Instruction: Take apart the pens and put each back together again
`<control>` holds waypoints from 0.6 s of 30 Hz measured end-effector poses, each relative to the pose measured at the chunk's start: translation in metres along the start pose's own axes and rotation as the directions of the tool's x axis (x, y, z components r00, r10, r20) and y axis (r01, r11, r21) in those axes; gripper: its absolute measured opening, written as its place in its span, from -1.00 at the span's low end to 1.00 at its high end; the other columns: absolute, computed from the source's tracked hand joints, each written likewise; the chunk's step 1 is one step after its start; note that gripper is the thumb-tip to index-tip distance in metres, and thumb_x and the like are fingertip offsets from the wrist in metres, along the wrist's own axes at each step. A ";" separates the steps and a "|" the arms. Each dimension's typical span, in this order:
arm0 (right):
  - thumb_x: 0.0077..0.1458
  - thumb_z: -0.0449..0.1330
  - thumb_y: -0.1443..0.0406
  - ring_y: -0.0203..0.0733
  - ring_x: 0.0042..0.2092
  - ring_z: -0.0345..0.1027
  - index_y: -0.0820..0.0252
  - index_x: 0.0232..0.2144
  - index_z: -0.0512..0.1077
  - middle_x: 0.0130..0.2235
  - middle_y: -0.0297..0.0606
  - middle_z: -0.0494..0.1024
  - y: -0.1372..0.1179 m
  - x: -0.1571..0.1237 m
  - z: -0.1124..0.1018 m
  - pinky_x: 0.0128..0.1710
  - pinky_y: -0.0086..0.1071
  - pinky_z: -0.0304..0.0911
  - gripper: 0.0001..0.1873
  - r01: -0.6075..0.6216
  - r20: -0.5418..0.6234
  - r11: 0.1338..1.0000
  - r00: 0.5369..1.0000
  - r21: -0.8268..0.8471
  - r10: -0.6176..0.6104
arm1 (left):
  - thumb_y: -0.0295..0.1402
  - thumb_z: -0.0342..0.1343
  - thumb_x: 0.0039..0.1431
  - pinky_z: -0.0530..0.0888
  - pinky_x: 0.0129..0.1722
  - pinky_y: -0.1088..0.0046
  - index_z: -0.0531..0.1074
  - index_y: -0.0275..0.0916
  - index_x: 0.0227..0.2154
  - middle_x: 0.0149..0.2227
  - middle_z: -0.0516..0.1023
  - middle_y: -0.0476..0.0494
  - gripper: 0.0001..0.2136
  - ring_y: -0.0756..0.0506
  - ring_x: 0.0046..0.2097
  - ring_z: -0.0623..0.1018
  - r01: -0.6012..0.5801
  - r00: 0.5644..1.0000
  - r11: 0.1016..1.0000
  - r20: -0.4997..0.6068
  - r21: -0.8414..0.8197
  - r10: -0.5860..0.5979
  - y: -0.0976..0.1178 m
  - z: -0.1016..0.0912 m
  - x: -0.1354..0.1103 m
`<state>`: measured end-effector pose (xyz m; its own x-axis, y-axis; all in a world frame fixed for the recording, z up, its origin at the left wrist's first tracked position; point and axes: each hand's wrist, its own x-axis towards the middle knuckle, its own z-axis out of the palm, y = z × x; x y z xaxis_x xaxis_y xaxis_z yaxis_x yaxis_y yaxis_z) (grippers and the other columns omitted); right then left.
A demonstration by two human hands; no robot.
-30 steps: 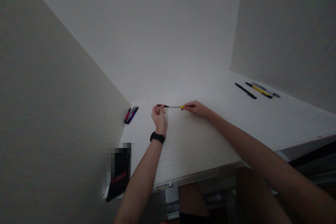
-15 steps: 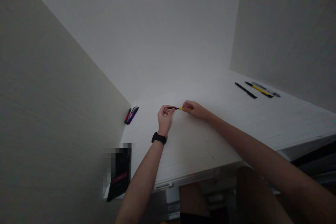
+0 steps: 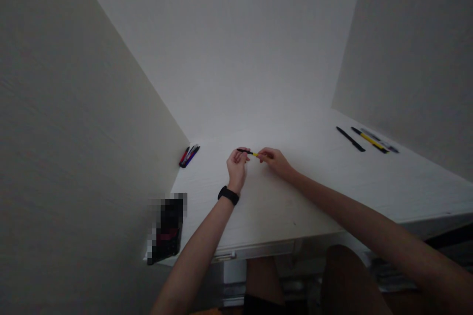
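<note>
A black-and-yellow pen (image 3: 245, 151) is held level between my two hands, over the middle of the white desk. The fingers and thumb of my left hand (image 3: 236, 163) close around its black part, and the dark tip points left. At the other end, my right hand (image 3: 272, 160) pinches the yellow barrel, most of which its fingers hide. A small gap separates the fingertips of the two hands, where black meets yellow. My left wrist wears a black watch (image 3: 228, 195).
Several pens (image 3: 189, 156), red, blue and clear, lie at the desk's left edge by the wall. On the right lie a black pen (image 3: 350, 139), a yellow-and-black pen (image 3: 369, 140) and a clear pen (image 3: 388, 143). A partly blurred dark device (image 3: 168, 234) rests at the front left corner.
The camera view has shifted and tilted. Less of the yellow barrel shows now beside my right fingers, and the black part lies more openly across my left fingers. Both hands still hold the pen.
</note>
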<state>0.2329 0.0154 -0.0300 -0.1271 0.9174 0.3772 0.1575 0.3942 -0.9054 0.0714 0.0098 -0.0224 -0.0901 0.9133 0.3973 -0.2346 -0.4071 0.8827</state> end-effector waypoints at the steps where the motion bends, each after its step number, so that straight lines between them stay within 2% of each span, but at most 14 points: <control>1: 0.06 0.20 0.04 -0.26 -0.44 0.29 0.18 -0.46 0.47 -0.50 -0.31 0.48 0.000 0.000 0.000 -0.38 -0.37 0.16 -0.67 0.005 0.006 1.000 1.000 -0.016 -0.005 | -0.21 0.31 0.05 0.41 -0.35 0.49 0.48 -0.27 -0.29 -0.25 0.60 -0.17 -0.74 0.03 -0.38 0.48 0.002 1.000 1.000 0.005 -0.011 -0.002 0.000 0.000 0.002; 6: 0.09 0.17 0.02 -0.27 -0.47 0.25 0.16 -0.44 0.43 -0.54 -0.37 0.40 -0.001 0.001 0.001 -0.40 -0.37 0.15 -0.67 0.000 -0.025 1.000 1.000 -0.001 0.000 | -0.19 0.33 0.05 0.46 -0.26 0.46 0.49 -0.27 -0.28 -0.24 0.61 -0.18 -0.72 0.00 -0.31 0.53 0.014 0.998 0.999 0.064 -0.038 -0.012 -0.001 0.003 0.012; 12: 0.04 0.24 0.01 -0.29 -0.48 0.19 0.11 -0.37 0.33 -0.54 -0.44 0.35 0.002 0.001 0.003 -0.46 -0.40 0.09 -0.67 -0.024 -0.027 0.994 0.999 0.102 0.027 | -0.08 0.22 0.16 0.46 -0.27 0.46 0.49 -0.27 -0.31 -0.23 0.62 -0.20 -0.69 0.00 -0.32 0.54 0.021 0.999 0.999 0.048 -0.028 -0.020 -0.002 0.005 0.013; 18: -0.12 0.35 0.05 -0.26 -0.38 0.30 0.13 -0.44 0.35 -0.42 -0.36 0.46 0.003 0.001 0.003 -0.34 -0.35 0.23 -0.65 -0.023 -0.063 0.987 0.997 0.156 0.033 | -0.07 0.29 0.08 0.46 -0.32 0.49 0.51 -0.28 -0.31 -0.40 0.55 -0.07 -0.66 0.01 -0.38 0.53 0.038 0.999 0.999 0.013 0.031 -0.038 -0.007 0.000 0.016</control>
<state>0.2305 0.0169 -0.0329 -0.0602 0.9315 0.3588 0.0056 0.3597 -0.9330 0.0718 0.0274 -0.0218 -0.0684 0.9280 0.3663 -0.2081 -0.3724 0.9045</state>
